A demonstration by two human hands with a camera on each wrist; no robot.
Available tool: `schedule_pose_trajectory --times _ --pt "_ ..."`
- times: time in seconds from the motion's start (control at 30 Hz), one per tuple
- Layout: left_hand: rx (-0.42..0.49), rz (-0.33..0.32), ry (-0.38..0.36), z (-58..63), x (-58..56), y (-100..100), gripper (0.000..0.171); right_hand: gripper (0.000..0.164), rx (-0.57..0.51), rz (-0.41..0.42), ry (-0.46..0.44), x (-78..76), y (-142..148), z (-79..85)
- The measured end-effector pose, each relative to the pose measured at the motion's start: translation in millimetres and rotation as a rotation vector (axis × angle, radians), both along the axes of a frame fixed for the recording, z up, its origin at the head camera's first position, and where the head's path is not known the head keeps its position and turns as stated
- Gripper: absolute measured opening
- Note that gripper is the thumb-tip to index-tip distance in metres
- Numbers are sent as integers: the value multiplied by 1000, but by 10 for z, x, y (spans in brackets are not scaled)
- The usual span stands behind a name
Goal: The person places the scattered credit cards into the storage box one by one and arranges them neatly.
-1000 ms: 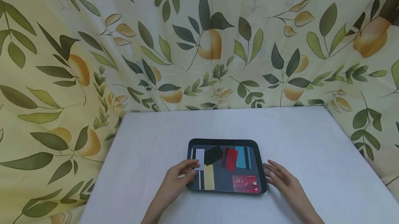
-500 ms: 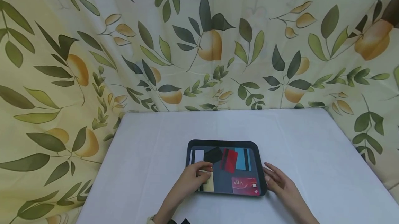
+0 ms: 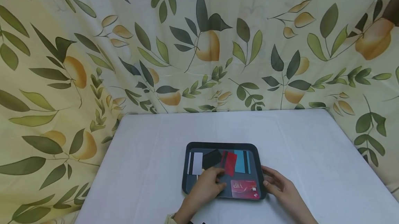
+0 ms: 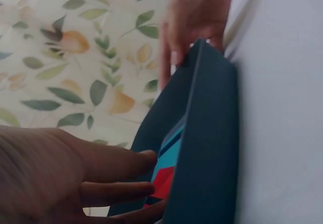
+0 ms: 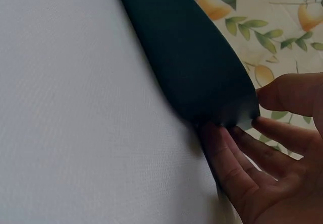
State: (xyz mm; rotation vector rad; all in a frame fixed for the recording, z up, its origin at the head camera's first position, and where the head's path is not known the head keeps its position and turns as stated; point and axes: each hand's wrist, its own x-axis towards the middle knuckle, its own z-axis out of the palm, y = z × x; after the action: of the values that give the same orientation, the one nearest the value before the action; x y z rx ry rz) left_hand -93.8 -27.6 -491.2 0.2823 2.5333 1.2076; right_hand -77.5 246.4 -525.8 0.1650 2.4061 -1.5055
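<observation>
Tray (image 3: 222,145) on bench (image 3: 149,154), short of its far edge. Left hand (image 3: 206,185) over tray's near half, fingers slightly apart; fingertips near red card (image 3: 230,164), contact unclear. Right hand (image 3: 281,185) at tray's right edge, fingers spread, touching it. White card (image 3: 197,163) far-left corner, teal card (image 3: 240,161) far-right, black card (image 3: 211,158) between, VIP card (image 3: 244,188) near-right.
</observation>
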Motion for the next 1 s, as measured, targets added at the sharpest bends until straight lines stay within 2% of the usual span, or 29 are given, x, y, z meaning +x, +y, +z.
schedule_pose_trajectory --times 0.2,0.27,0.47,0.53,0.7,0.87,1.0 --pt "-172 -28 162 -58 61 142 45 60 18 6 -21 31 14 -1" --pt "-230 -34 164 -53 82 194 45 61 17 6 -31 43 16 1" --pt "-309 -42 101 -14 127 341 42 60 6 14 -4 53 44 -21" --pt "-347 -43 121 -9 148 375 41 59 9 21 11 48 56 -19" --pt "-460 -49 234 -8 188 436 37 59 26 36 49 22 61 11" --pt "-481 -46 275 -12 194 457 38 59 46 45 74 7 53 13" --pt "-493 -77 326 -17 184 464 38 57 47 61 106 -5 69 5"
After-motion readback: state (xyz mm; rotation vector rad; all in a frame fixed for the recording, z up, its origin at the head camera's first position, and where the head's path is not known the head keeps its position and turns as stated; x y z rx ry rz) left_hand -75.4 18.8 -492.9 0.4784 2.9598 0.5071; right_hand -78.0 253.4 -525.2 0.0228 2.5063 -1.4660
